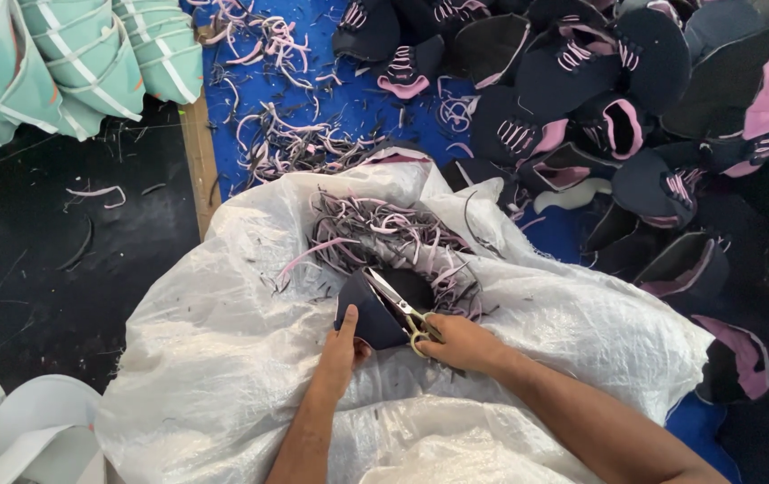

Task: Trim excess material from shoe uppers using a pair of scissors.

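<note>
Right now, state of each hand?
Left hand: closed on the dark shoe upper, steadying it.
Right hand: closed on the scissors, blades at the upper.

I had both bare forearms reaching up from the bottom edge, converging toward the middle. My left hand (341, 351) sat palm-down with the thumb stretched forward and the fingers curled in a pinch. My right hand (463, 343) was closed in a fist-like grip, knuckles up, wrist angled inward toward the left.
</note>
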